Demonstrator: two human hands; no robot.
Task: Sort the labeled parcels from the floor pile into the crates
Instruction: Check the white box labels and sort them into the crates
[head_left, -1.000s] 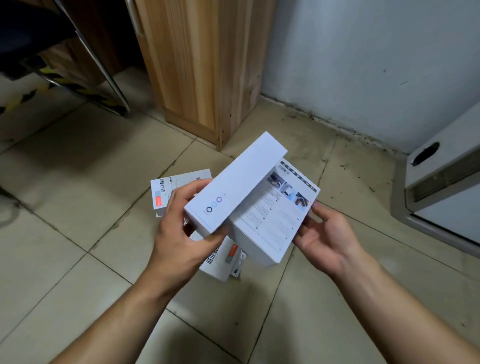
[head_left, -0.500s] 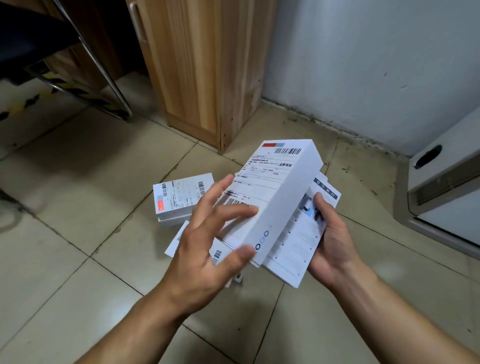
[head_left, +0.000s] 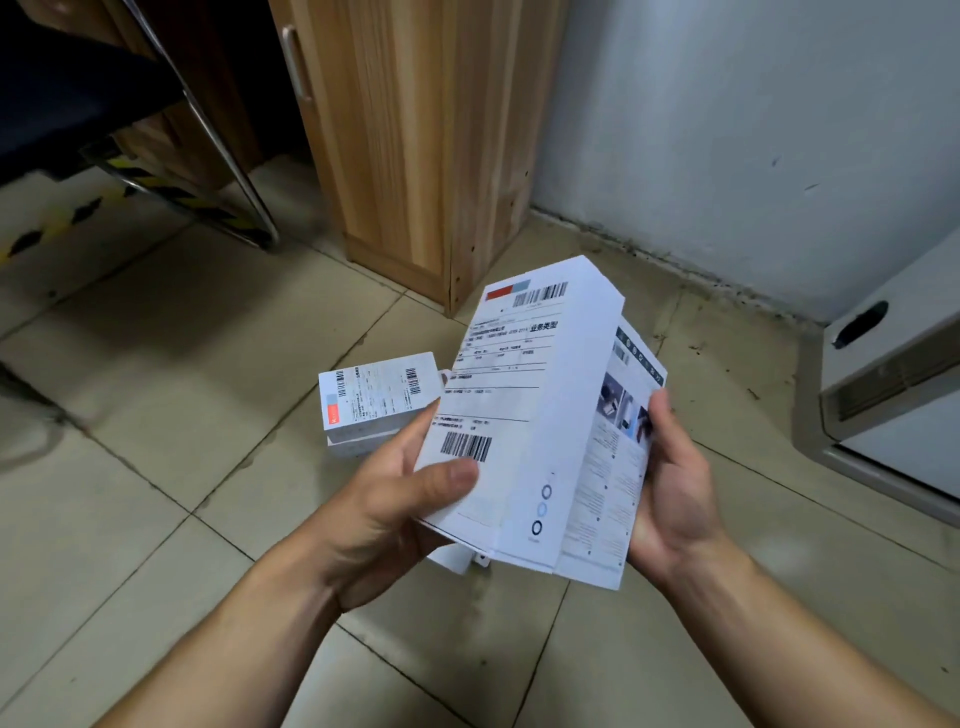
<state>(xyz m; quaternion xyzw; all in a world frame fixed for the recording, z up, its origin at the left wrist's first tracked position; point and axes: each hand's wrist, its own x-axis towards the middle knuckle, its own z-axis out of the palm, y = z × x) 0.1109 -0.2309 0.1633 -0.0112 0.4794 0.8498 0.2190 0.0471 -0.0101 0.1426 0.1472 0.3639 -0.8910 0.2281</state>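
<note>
I hold a white box parcel (head_left: 540, 405) up in front of me with both hands, its shipping label with barcodes facing me. My left hand (head_left: 400, 499) grips its lower left edge, thumb lying on the label. My right hand (head_left: 675, 483) cups the printed right side, fingers curled over the edge. A smaller labeled white parcel (head_left: 379, 397) lies on the tiled floor behind my left hand. Part of another white parcel (head_left: 457, 561) shows on the floor below the held box. No crate is in view.
A wooden cabinet (head_left: 415, 135) stands ahead against the grey wall. A chair with metal legs (head_left: 223, 156) is at the upper left, above yellow-black floor tape. A white appliance (head_left: 893, 384) sits at the right edge.
The box has been turned so its label faces me. My left hand shifted from over the label to the lower left edge, and the box rose closer to the camera.
</note>
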